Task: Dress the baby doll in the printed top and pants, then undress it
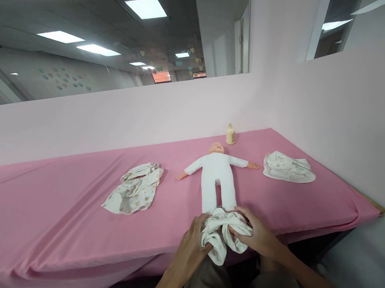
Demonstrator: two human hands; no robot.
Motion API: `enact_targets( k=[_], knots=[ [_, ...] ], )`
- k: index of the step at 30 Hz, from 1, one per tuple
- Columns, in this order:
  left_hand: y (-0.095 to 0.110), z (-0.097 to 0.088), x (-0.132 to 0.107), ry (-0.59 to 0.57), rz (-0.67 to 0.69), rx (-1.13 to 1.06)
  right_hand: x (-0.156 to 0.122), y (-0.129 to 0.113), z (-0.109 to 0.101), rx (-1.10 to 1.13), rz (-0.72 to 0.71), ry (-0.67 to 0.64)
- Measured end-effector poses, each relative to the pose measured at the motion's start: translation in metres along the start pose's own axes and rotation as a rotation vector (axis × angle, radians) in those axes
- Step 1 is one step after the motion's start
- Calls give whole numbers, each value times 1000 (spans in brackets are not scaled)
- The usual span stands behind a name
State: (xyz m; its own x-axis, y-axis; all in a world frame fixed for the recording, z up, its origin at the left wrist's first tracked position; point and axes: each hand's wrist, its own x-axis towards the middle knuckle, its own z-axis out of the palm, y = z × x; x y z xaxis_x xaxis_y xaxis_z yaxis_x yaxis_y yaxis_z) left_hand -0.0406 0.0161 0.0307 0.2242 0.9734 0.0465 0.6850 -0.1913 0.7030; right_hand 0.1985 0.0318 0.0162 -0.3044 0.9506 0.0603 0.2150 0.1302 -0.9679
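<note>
A baby doll point(217, 176) with a white cloth body lies on its back, arms spread, its head toward the wall. Bunched around the lower ends of its legs is a pair of patterned white baby pants point(218, 226). My left hand point(193, 239) grips the left side of the pants, fingers curled into the cloth. On the other side my right hand point(255, 232) pinches the fabric near the doll's other leg. The doll's feet are hidden by the cloth.
A pink sheet point(76, 228) covers the table. To the left lies a crumpled patterned baby garment point(136, 188); to the right, a folded white garment point(288, 167). A yellowish pump bottle point(231, 134) stands behind the doll's head. Walls border the back and right.
</note>
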Motion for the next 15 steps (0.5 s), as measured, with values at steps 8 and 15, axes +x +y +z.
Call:
enact_targets(
  k=[8,15],
  knots=[
    [20,2,-8,39,-91,-33,-10,-24,7,16,146,56],
    [34,4,-10,-5,-204,32,-15,-29,10,135,190,53]
  ],
)
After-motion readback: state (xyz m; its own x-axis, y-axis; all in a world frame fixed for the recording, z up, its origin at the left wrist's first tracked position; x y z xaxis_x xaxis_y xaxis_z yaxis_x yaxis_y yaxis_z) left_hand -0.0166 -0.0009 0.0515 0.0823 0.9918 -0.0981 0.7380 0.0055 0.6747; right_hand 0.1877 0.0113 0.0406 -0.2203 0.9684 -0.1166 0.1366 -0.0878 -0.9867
